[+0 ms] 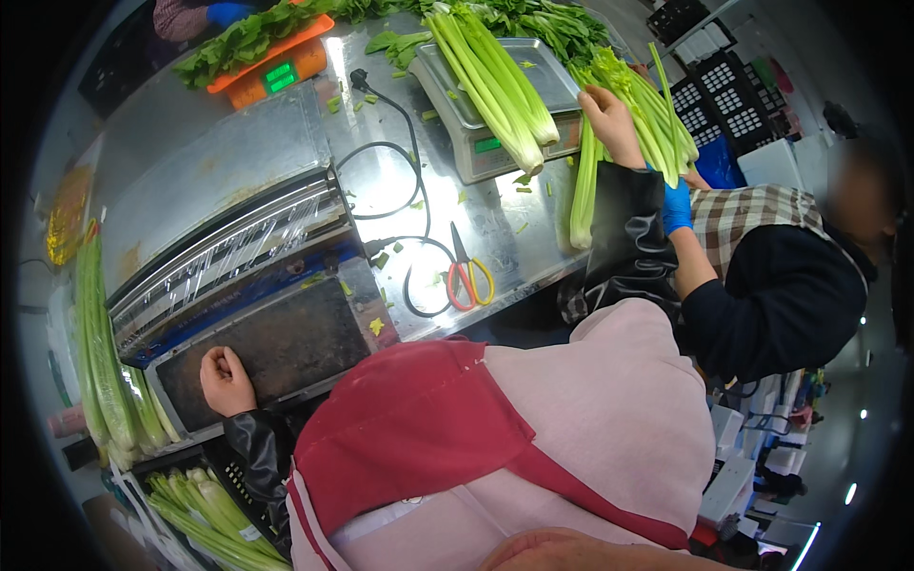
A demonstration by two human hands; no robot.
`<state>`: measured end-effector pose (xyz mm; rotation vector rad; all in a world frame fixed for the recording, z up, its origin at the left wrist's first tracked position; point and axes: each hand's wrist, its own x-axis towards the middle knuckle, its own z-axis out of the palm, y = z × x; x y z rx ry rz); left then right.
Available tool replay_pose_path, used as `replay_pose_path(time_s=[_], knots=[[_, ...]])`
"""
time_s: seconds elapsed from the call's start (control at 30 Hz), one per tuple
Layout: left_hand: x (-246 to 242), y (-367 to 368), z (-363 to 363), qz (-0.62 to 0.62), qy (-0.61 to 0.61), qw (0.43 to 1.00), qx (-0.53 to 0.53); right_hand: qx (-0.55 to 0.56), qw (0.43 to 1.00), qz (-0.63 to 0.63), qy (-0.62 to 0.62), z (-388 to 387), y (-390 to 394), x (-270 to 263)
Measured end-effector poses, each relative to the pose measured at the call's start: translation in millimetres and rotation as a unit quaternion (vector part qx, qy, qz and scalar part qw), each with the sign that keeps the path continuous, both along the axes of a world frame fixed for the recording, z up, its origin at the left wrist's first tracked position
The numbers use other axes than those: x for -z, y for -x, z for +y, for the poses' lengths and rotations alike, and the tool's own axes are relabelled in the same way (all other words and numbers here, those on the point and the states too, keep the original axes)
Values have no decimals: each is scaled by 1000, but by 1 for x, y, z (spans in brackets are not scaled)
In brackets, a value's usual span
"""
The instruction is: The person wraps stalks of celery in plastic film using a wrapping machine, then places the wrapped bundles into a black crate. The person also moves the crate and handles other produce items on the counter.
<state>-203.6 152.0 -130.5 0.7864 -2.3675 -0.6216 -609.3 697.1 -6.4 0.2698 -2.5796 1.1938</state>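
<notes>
My left hand (228, 382) is curled with nothing visible in it, over the dark heating plate (278, 342) of a film wrapping machine. My right hand (613, 127), fingers partly bent, is beside the right edge of a weighing scale's metal tray (532, 61); contact with the rim is unclear. Two heads of celery (493, 86) lie across that tray, their cut bases jutting past its front edge. Close to my right wrist, a co-worker's blue-gloved hand (676, 207) is at a bunch of celery (639, 107). One celery stalk (583, 193) rests on the table below the scale.
Scissors (468, 278) with red and yellow handles lie near the front edge of the metal table (500, 221), beside a black power cable (414, 164). An orange scale (275, 71) carries leafy greens. Wrapped celery (100, 357) is at left, above a black crate (239, 478) holding more.
</notes>
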Motion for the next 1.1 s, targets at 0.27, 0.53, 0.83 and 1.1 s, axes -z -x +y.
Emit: replay_pose_path(time_s=[0.27, 0.53, 0.83, 1.1], knots=[[-4, -1, 3, -6, 6, 1000, -10, -35, 988, -2, -152, -55, 85, 21], [-8, 2, 7, 3, 16, 1000, -7, 110, 889, -250, -367, -139, 88, 42], [-6, 3, 6, -8, 41, 999, -4, 199, 853, -174, -450, -179, 73, 34], [-11, 3, 9, -1, 44, 999, -5, 135, 901, -162, -378, -151, 100, 40]])
